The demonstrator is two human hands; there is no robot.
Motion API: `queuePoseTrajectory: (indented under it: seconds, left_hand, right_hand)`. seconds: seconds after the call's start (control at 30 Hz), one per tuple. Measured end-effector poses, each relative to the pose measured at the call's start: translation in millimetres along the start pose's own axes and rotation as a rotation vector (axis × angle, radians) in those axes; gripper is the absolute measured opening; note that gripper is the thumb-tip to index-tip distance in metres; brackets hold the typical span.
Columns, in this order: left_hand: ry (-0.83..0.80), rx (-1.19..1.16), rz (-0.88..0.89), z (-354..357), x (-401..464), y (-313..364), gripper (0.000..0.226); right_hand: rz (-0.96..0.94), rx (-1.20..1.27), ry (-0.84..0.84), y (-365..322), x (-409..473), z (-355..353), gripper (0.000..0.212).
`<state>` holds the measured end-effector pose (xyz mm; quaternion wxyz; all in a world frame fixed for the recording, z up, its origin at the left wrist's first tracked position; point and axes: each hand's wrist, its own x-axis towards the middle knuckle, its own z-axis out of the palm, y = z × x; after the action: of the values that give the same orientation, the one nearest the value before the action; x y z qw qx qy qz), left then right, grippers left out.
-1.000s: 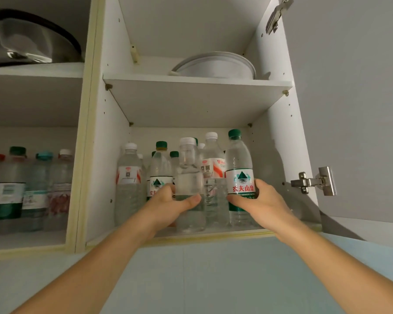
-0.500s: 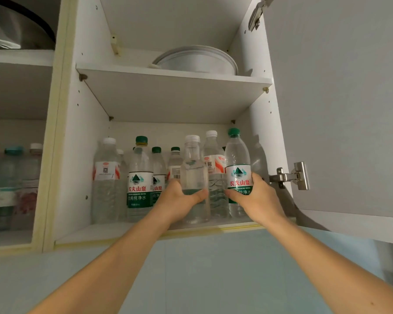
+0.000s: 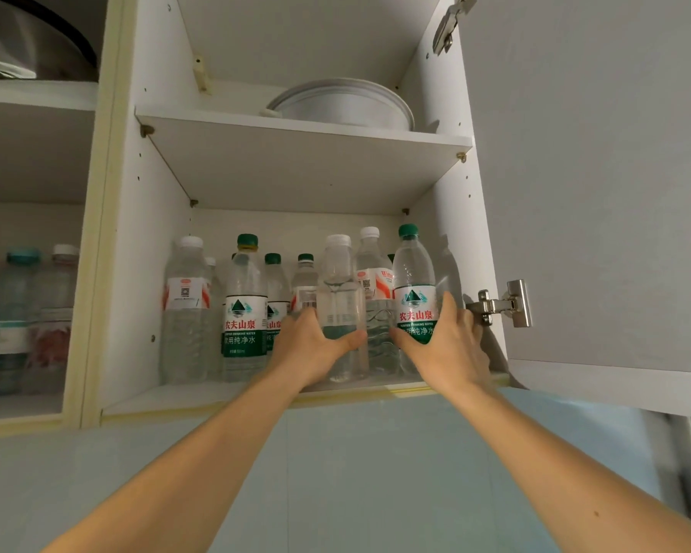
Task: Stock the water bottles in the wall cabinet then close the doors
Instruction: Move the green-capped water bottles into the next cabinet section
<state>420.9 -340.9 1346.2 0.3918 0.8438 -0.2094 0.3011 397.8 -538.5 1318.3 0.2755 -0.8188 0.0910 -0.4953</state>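
Both my hands reach up into the open wall cabinet [image 3: 148,273]. My left hand [image 3: 310,349] grips a clear label-free bottle with a white cap [image 3: 340,289] standing at the front of the lower shelf. My right hand [image 3: 447,345] wraps around a green-capped bottle with a green and white label [image 3: 413,281] at the shelf's right end. Several other water bottles [image 3: 244,309] stand behind and to the left on the same shelf. The right door [image 3: 599,173] hangs open.
A white basin [image 3: 344,103] sits on the upper shelf. The left compartment holds more bottles [image 3: 52,313] below and a metal pot [image 3: 29,41] above. A metal hinge [image 3: 503,303] sticks out beside my right hand. Blue wall tiles [image 3: 356,453] lie under the cabinet.
The view has shifted slightly, so the cabinet sits further left in frame. Both hands stay closed on their bottles, which stand on the shelf a little deeper than before.
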Motion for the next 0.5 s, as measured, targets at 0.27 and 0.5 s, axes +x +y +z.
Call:
queuePoseTrajectory:
  seconds: [0.27, 0.5]
  left_hand:
    - [0.381, 0.154, 0.147, -68.9, 10.5, -23.3, 0.069]
    - [0.329, 0.243, -0.031, -92.2, 26.6, -57.8, 0.097]
  right_hand:
    - [-0.293, 0.123, 0.233, -20.0, -17.5, -1.7, 0.076]
    - [-0.293, 0.194, -0.186, -73.4, -29.9, 4.3, 0.085]
